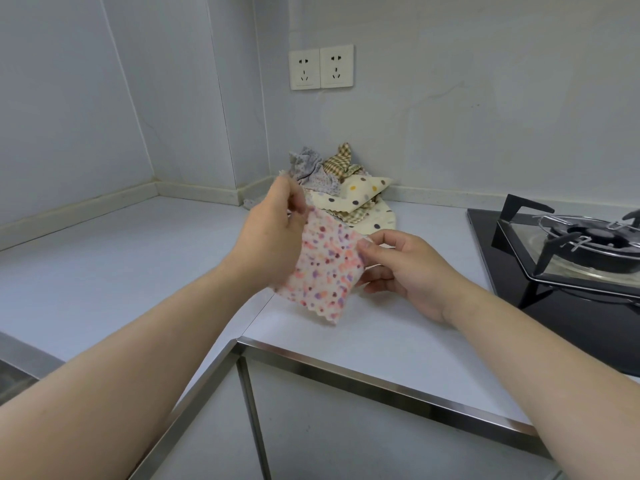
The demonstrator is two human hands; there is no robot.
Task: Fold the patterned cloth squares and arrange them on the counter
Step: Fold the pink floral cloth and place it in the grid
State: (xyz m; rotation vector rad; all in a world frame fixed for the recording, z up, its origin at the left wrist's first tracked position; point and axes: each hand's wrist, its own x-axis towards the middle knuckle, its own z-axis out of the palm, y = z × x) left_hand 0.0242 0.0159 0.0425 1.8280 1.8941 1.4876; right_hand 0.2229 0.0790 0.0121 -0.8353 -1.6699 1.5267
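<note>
Cloth [322, 271] between left hand [273, 233] and right hand [405, 268]

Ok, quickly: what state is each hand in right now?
Left hand: pinches the top corner of the pink cloth.
Right hand: pinches the right edge of the pink cloth.

Two white sockets [321, 66] sat side by side on the pale wall [485, 98]. A black gas stove [561, 320] with a dark pan support [588, 237] stood at the right. Grey cabinet doors [363, 445] showed below a steel edge strip [381, 384].
</note>
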